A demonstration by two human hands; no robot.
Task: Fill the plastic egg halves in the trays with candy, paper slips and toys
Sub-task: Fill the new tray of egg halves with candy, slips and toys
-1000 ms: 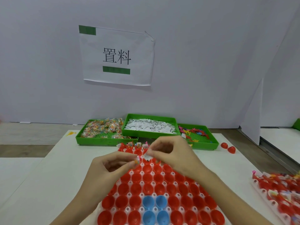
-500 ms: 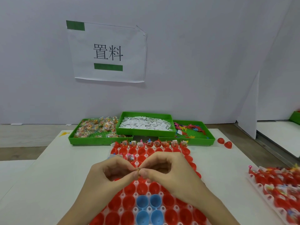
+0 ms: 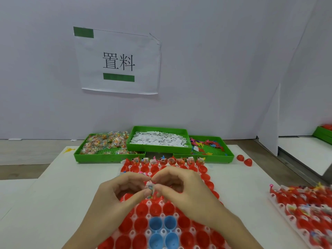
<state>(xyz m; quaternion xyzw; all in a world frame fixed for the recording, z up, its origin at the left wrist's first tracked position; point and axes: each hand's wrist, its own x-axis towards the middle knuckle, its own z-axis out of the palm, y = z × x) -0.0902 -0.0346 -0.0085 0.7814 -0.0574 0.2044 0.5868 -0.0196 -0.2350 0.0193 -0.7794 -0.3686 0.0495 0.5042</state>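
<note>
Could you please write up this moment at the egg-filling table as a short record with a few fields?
left hand: pinches a small candy packet over the egg tray
right hand: pinches the same packet from the other side
filled eggs: only the far row
empty eggs: mostly red, four blue halves near the front
supplies: candy tray, paper slip tray, toy tray
loose: two red halves on the table

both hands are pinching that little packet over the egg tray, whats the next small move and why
Probably lower the small packet, pinched between the left hand and right hand, into an empty red half just below. Only the far row looks filled.
</note>
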